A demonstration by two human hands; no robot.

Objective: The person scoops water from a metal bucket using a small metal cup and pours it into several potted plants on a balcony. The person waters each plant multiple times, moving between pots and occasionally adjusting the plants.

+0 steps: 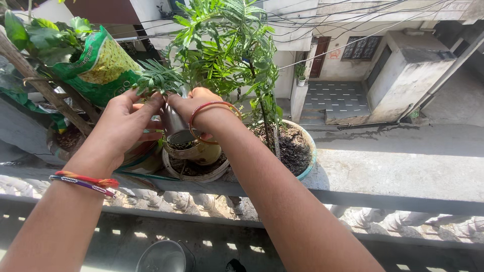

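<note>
Watching the head cam feed rn and tbh the risk here is all about the ledge. The small pot [194, 151] sits inside a shallow white dish [194, 174] right on the parapet ledge [393, 171], w/ a long drop to the street behind it at 12 o'clock. If either hand pushes outward, I reckon pot + dish could slide toward the far edge, or tip into the big round planter [295, 146] just beside it at 3 o'clock. Second worry imo: the metal cup [174, 123] is tilted over the small pot, so a slip in grip probably dumps it all at once and washes soil out. Third: the feathery stems [159, 78] right at the fingertips look thin, easy to snap if pinched hard.

Pose: left hand [123, 128] comes in from 7 o'clock, palm down, fingers spread and stretched fwd, tips touching the feathery stems at about 11 o'clock of the small pot. Loose, not clenched; can't tell if it actually pinches a stem. Right hand [194, 103] comes in from 5 o'clock, forearm crossing the frame, wrist bent down w/ a red bangle [214, 118] on it, fingers wrapped round the metal cup. A green printed bag [101, 68] w/ a leafy plant sits at 10 o'clock, well apart from both hands.
</note>
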